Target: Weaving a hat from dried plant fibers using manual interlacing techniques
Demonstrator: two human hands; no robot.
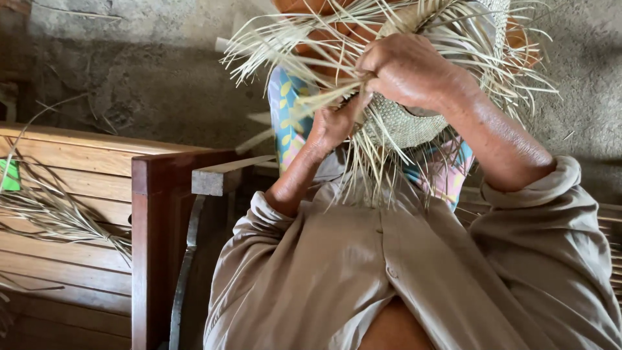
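Observation:
A half-woven straw piece (405, 126) with a tight round mesh and many loose pale strands fanning out is held up in front of me, over my lap. My right hand (411, 68) is closed over the top of it, gripping a bunch of strands. Lower and to the left, my left hand (334, 123) pinches strands at the edge of the woven part. Both beige shirt sleeves are pushed up to the elbows. The far side of the weave is hidden behind my hands.
A wooden slatted bench (78, 194) with loose straw strands (58, 217) on it stands at the left, next to a dark red wooden armrest (155, 194). Patterned cloth (288, 116) covers my knees. A grey concrete floor (149, 71) lies beyond.

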